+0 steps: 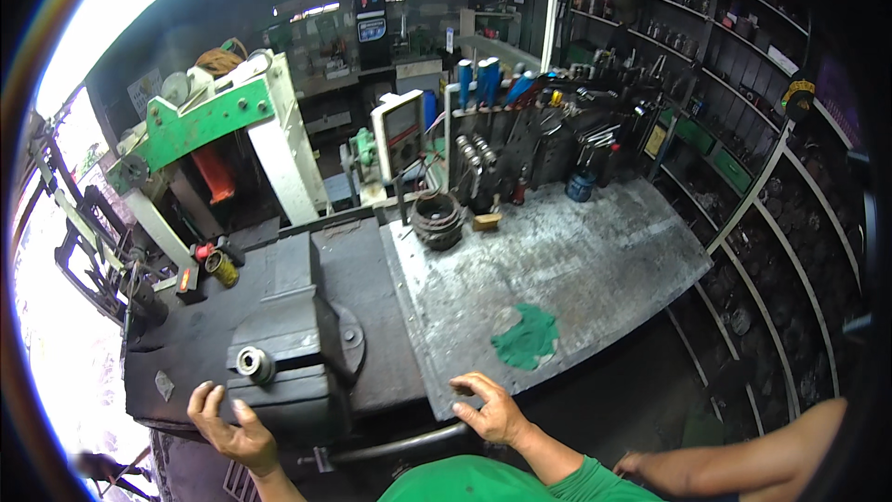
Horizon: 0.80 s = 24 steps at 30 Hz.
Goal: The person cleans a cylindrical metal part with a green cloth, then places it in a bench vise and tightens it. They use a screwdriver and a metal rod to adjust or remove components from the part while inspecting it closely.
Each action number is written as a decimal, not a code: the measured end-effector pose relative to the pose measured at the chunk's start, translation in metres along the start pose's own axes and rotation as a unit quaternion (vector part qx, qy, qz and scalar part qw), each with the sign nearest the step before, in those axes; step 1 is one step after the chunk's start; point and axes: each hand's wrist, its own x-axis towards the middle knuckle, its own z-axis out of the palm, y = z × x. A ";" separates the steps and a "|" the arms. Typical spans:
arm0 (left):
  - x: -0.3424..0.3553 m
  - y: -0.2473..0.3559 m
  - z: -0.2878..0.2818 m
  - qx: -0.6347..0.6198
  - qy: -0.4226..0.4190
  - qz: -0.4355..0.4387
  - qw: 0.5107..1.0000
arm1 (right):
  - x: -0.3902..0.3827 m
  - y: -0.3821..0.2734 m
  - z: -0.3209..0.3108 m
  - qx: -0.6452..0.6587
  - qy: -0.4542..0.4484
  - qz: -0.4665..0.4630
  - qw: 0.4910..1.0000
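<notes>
Two bare hands stand well apart at the near side of a worn, metal-topped bench (632, 251); the left hand (237, 442) is clearly the nearer to a short, hollow, silver-grey metal cylinder (265, 368), which sits on top of a big, dark grey metal vise (321, 339); from the left fingertips the cylinder lies between one and two o'clock, near but apart; its round open end faces up toward the camera, so its long axis appears roughly upright, though a slight tilt cannot be ruled out. The left fingers are spread and empty, thumb away from the rest; whether the thumb touches the vise cannot be told. From the right hand (497, 416) the cylinder lies just past nine o'clock, well off; the right fingers are loosely bent, with a gap between thumb and forefinger and nothing visible in them; a ragged green cloth (534, 339) lies near this hand on the bench, at about one o'clock from it; a co-worker's bare forearm (753, 465) shows between three and four o'clock.
</notes>
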 end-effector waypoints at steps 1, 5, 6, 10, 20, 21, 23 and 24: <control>0.002 0.025 0.011 -0.042 -0.021 -0.006 0.999 | 0.000 0.013 -0.021 -0.051 0.036 0.003 0.998; 0.009 0.078 0.059 -0.044 -0.126 0.032 0.991 | 0.009 0.074 -0.099 -0.236 0.039 0.118 0.964; 0.013 0.078 0.070 -0.015 -0.135 0.041 0.990 | 0.008 0.087 -0.113 -0.236 0.046 0.117 0.963; 0.013 0.067 0.103 0.026 -0.138 -0.018 0.990 | 0.000 0.121 -0.141 -0.209 0.021 0.178 0.961; 0.007 0.060 0.108 -0.051 -0.146 -0.018 0.988 | 0.000 0.127 -0.116 -0.253 -0.084 0.193 0.944; 0.006 0.060 0.107 -0.051 -0.149 -0.022 0.987 | 0.002 0.127 -0.116 -0.251 -0.082 0.190 0.946; 0.007 0.060 0.107 -0.061 -0.158 -0.042 0.985 | 0.007 0.126 -0.117 -0.240 -0.093 0.186 0.948; 0.007 0.059 0.107 -0.061 -0.153 -0.032 0.986 | 0.011 0.126 -0.119 -0.249 -0.093 0.178 0.948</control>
